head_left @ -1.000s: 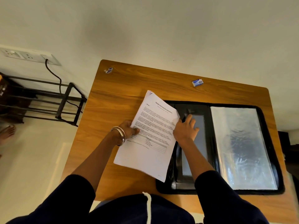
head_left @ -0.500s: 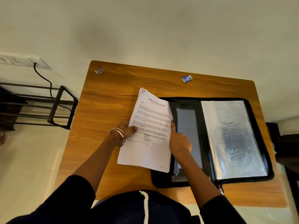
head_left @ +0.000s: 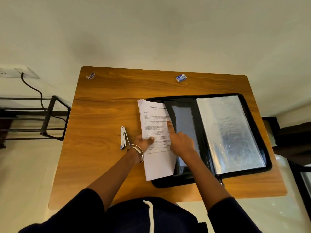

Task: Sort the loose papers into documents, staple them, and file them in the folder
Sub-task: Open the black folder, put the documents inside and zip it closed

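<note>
Papers (head_left: pixel 156 135), one thick stack, are lying half on the zip folder's (head_left: pixel 235 132) left edge, with the far right corner sliding under its black inner pocket flap (head_left: pixel 170 113). Left hand (head_left: pixel 143 142) is pinching the stack's left edge; right hand (head_left: pixel 180 143) is pointing, forefinger lifting that flap. Filing seems underway; next, the stack needs pushing deeper rightward into the pocket. Stapler (head_left: pixel 124 137) is lying left of the papers, staple box (head_left: pixel 181 78) beyond them.

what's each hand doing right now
Left hand: pinches the paper stack at its edge.
Right hand: forefinger extended at the folder's pocket, grips nothing.
</note>
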Tool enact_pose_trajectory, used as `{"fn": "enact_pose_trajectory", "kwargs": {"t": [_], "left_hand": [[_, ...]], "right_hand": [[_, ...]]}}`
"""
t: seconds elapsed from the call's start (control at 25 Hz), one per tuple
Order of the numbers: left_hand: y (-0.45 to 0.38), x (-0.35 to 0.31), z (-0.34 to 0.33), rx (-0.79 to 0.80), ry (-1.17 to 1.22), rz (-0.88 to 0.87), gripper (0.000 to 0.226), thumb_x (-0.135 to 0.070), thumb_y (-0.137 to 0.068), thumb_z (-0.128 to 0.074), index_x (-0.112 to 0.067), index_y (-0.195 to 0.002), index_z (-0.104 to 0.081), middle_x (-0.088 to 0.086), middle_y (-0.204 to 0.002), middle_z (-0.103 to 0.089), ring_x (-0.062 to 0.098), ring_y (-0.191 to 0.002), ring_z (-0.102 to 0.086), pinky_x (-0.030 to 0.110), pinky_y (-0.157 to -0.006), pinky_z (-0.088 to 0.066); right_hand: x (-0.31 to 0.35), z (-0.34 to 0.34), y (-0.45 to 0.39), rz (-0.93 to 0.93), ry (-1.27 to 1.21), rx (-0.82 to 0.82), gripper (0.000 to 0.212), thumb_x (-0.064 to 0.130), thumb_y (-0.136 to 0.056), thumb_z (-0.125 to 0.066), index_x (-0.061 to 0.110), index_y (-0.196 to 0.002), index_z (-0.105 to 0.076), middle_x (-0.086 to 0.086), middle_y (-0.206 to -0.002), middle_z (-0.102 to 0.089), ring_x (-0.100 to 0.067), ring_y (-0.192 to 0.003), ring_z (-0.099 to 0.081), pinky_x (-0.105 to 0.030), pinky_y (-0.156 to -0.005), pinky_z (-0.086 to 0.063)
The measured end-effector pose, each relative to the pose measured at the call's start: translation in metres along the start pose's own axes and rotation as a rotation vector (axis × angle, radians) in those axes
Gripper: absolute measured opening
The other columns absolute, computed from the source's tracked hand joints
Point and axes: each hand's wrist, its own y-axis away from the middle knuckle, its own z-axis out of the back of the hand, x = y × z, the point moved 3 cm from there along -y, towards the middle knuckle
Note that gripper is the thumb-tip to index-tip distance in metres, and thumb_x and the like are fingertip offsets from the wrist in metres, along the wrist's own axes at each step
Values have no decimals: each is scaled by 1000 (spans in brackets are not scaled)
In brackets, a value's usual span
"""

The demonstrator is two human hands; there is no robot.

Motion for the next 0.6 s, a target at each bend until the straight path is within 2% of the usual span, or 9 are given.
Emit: {"fn": "enact_pose_trajectory", "kwargs": {"t": [0.16,0.24,0.32,0.44,0.48,0.6], "left_hand": [[-2,0,-27,6,-8,49,31,-4,-88,-60,-7,-119,-59,10,-116,-62,36,-103,-61,45,-87,-51],[-9,-2,-34,16,-61,53,32,-3,-88,-59,-6,-120,-57,8,-117,-62,35,-101,-61,45,-85,-52],[-18,-3,-38,19,-112,80,37,-4,-88,-59,-6,-124,-54,13,-120,-62,35,-98,-63,49,-84,-53],[-19,-6,-49,4,-198,111,33,-8,-90,-58,-5,-122,-50,14,-109,-63,28,-83,-64,39,-66,-56],[-19,-6,-53,10,-218,114,32,-10,-92,-55,-4,-123,-50,15,-110,-62,30,-85,-64,37,-67,-54],[-25,-6,-61,4,-271,93,33,-9,-97,-43,1,-129,-45,17,-121,-56,36,-107,-58,37,-82,-49]], "right_hand": [[-5,4,0,74,16,-48,93,22,-93,-54,30,-149,19,-8,-82,-48,-18,-67,-49,-31,-58,-42],[-10,5,0,117,24,-52,94,20,-93,-55,32,-148,19,-10,-85,-50,-19,-68,-50,-31,-58,-43],[-13,3,-1,170,43,-40,94,18,-92,-56,34,-148,18,-13,-91,-54,-20,-71,-53,-33,-60,-48],[-15,-7,-6,302,134,-53,90,18,-94,-55,36,-149,14,-16,-96,-58,-23,-75,-60,-35,-65,-54],[-16,-11,-7,356,165,-52,87,20,-95,-54,36,-149,12,-16,-97,-58,-24,-76,-62,-35,-66,-53],[-22,-16,-11,444,216,-42,79,29,-98,-49,35,-150,11,-16,-97,-56,-24,-77,-62,-34,-67,-54]]}}
